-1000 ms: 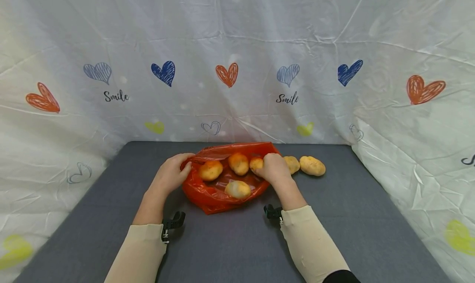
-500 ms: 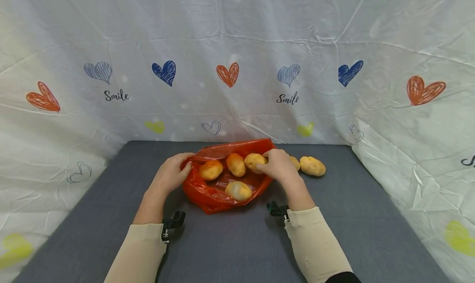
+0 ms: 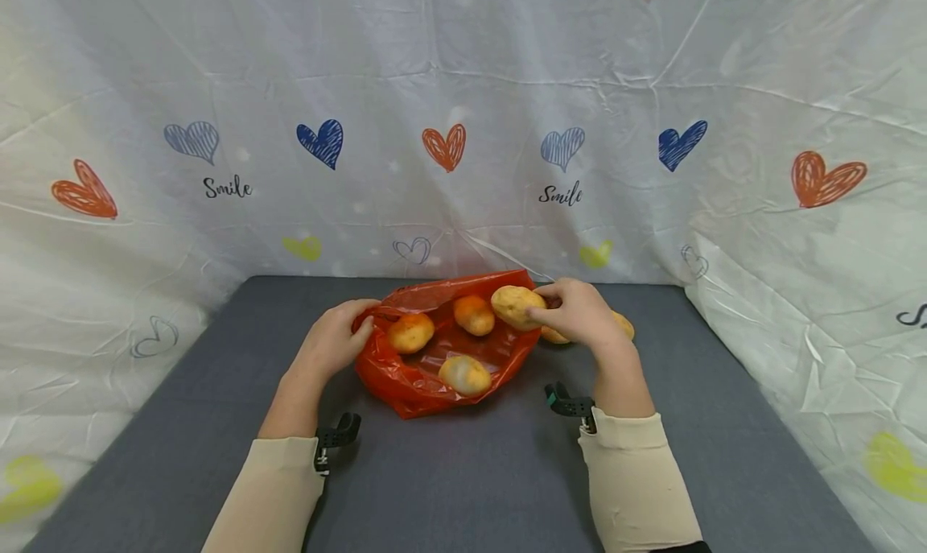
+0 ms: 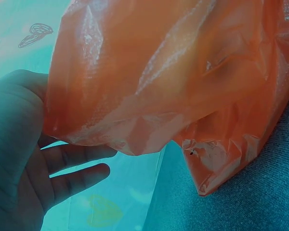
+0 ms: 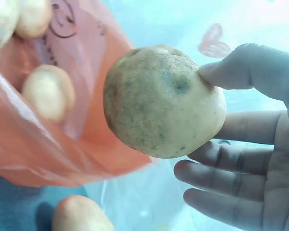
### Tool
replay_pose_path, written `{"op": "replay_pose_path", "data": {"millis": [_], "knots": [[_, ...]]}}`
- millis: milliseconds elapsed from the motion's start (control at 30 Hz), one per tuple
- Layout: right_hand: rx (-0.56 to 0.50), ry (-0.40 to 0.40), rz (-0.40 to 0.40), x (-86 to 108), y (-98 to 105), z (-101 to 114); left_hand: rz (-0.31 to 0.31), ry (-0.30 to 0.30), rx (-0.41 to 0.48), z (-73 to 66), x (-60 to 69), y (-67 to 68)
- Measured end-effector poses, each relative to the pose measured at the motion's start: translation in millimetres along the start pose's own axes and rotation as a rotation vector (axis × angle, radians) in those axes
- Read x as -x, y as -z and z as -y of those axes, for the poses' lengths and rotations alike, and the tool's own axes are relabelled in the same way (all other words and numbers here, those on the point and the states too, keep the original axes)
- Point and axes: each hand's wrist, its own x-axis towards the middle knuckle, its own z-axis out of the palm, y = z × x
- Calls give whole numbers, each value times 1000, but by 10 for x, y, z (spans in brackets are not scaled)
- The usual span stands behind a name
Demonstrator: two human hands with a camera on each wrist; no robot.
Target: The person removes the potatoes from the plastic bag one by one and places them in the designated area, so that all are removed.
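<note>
A red plastic bag (image 3: 405, 382) lies with its mouth spread wide, and three potatoes show inside, among them one at the left (image 3: 410, 333) and one at the front (image 3: 465, 375). My left hand (image 3: 335, 337) pinches the bag's left rim between thumb and fingers; the left wrist view shows the thumb over the red film (image 4: 111, 96). At the bag's right rim my right hand (image 3: 582, 311) grips a potato (image 3: 517, 307) by its right end. In the right wrist view this potato (image 5: 161, 103) is raised beside the bag, thumb on top and fingertips behind and below.
Behind and below my right hand, two more potatoes are partly hidden on the grey table (image 3: 449, 480), one by the bag (image 3: 554, 336) and one farther right (image 3: 623, 324). A white curtain (image 3: 492, 54) printed with hearts hangs along the table's back edge.
My right hand has moved right with a potato from inside the bag to its right rim. One potato inside has shifted slightly. My left hand has stayed on the bag.
</note>
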Motion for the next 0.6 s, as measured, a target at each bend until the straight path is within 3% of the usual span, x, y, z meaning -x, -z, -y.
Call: {"op": "replay_pose_path", "data": {"millis": [233, 600], "knots": [[-66, -30, 45, 92, 189, -143, 3, 14, -1, -2, 10, -3], [-87, -131, 136, 240, 400, -381, 2, 2, -2, 1, 4, 4]]}}
